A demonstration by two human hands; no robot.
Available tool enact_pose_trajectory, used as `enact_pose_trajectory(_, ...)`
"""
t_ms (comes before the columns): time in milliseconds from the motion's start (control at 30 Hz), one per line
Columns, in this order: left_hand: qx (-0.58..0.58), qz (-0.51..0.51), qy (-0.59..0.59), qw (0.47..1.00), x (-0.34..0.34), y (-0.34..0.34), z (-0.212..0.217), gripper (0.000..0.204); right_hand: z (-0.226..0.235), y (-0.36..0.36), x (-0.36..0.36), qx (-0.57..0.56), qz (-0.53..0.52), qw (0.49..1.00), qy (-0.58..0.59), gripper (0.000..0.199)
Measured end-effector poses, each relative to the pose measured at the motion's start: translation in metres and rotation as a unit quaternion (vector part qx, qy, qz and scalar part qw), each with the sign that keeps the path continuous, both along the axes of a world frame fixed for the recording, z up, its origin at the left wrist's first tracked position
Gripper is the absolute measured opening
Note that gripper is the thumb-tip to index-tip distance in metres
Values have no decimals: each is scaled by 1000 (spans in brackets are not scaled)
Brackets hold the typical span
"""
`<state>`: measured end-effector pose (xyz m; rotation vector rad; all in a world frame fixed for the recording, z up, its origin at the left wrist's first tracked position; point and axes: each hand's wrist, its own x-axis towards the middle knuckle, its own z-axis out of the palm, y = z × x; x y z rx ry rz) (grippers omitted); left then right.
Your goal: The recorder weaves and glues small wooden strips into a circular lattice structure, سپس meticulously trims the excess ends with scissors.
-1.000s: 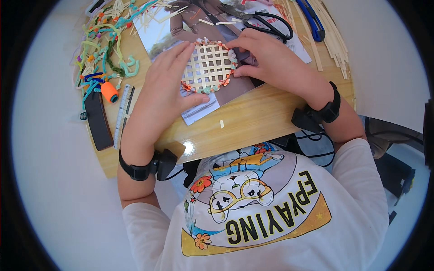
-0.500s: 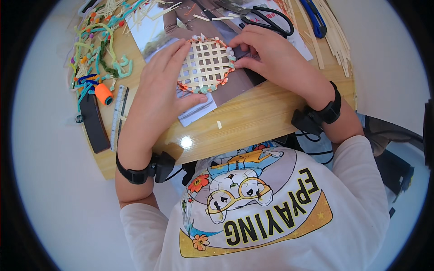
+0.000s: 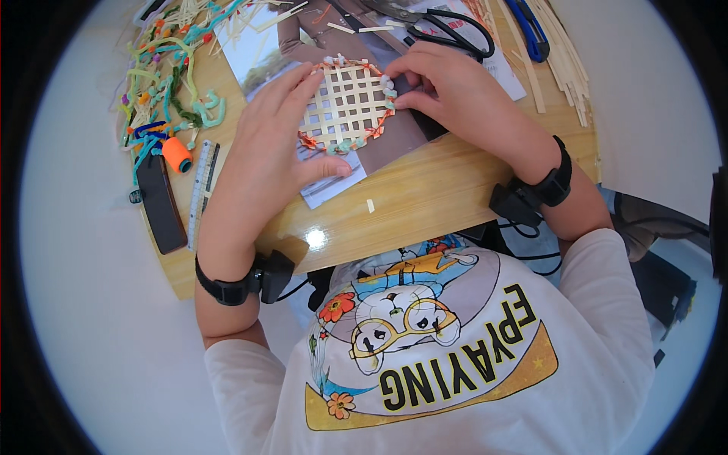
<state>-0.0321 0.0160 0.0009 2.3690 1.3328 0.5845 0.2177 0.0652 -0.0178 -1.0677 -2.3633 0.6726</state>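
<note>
A small round mat (image 3: 345,106) of pale flat strips in an open weave lies on a printed photo sheet (image 3: 390,152). Orange cord and whitish and pale green beads or chips run round its rim. My left hand (image 3: 269,140) wraps its left side, fingers along the far-left edge and thumb beside the near edge. At the right rim, my right hand (image 3: 455,95) has bent fingers and a thumb against the light beads. The undersides of both hands' grips are hidden.
Black-handled scissors (image 3: 447,30) and a blue cutter (image 3: 528,30) lie beyond my right hand, beside a bundle of pale strips (image 3: 567,68). To the left are fuzzy craft stems (image 3: 174,83), an orange thread spool (image 3: 177,155), a clear ruler (image 3: 202,186) and a dark phone-like slab (image 3: 161,205).
Both hands keep nearly the same hold on the woven mat. The tabletop view has shifted very slightly; nothing has been taken up or let go.
</note>
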Motion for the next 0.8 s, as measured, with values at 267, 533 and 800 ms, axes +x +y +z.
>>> enact_pose_trajectory(267, -37, 67, -40, 996, -10, 6, 6, 66, 7, -2, 2, -106, -23, 993, 44, 34)
enact_pose_trajectory(533, -125, 83, 16, 989, -14, 4, 18, 49, -3, 1, 3, -36, 11, 998, 60, 37)
enact_pose_trajectory(800, -76, 41, 29, 996, -16, 4, 14, 41, 3, 0, 4, 5, 51, 999, 19, 31)
